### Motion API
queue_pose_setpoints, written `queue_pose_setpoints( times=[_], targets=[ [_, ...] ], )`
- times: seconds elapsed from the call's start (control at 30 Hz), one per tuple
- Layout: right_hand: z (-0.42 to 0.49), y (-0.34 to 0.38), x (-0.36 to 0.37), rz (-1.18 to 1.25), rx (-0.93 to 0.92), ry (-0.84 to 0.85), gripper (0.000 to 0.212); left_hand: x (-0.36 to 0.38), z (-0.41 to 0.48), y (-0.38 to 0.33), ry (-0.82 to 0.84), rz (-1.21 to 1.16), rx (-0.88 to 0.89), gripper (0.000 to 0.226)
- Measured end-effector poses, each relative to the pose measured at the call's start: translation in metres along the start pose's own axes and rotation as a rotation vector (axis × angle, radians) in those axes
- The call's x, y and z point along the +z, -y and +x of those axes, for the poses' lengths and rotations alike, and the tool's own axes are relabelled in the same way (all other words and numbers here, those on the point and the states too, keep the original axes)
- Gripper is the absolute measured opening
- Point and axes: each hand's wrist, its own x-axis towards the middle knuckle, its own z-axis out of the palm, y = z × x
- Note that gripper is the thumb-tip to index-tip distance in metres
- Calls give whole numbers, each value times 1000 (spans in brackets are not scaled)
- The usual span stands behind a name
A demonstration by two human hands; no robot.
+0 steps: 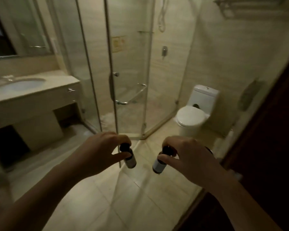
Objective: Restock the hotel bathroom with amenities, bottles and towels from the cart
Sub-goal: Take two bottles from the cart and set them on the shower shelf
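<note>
A person stands at the threshold of a dim hotel bathroom, both arms stretched forward over the tiled floor [107, 197], a small dark bottle in each hand. The left hand [100, 147] pinches the left bottle [129, 158] by its dark cap between thumb and fingertips, so the bottle hangs cap-up, its long axis close to vertical with the base tipped slightly toward the right. The right hand [188, 154] grips the right bottle [159, 164] the same way at its cap; this one, wearing a pale label, also hangs cap-up, its base angled slightly toward the left. The two bottles are near each other but apart, held in the air well above the floor. Ahead rises a glass shower enclosure [128, 80] with a chrome handle bar. To the left, a vanity counter [40, 92] holds an oval sink [25, 84] beneath a mirror [20, 30]. To the right stands a white toilet [192, 117], lid down, and a dark wooden door [270, 147] edges the frame. A metal rack [250, 5] is mounted high on the wall.
</note>
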Motion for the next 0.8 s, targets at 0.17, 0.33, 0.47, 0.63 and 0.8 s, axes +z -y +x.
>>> queue_pose_setpoints(
  times=[0.17, 0.33, 0.47, 0.63, 0.8],
  targets=[
    [100, -7, 15, 67, -156, -16, 18, -22, 21, 50, -72, 98, -99, 23],
    [199, -14, 36, 88, -295, 14, 18, -44, 55, 99, -141, 139, -245, 22],
    [270, -16, 59, 93, -356, 43, 19, -52, 82, 137, -179, 150, -333, 22],
    [347, -10, 91, 74, -416, 129, 18, -49, 113, 197, -212, 177, -421, 29],
    [430, 3, 134, 77, -417, 156, 17, -49, 146, 281, -189, 135, -431, 28]
  ],
)
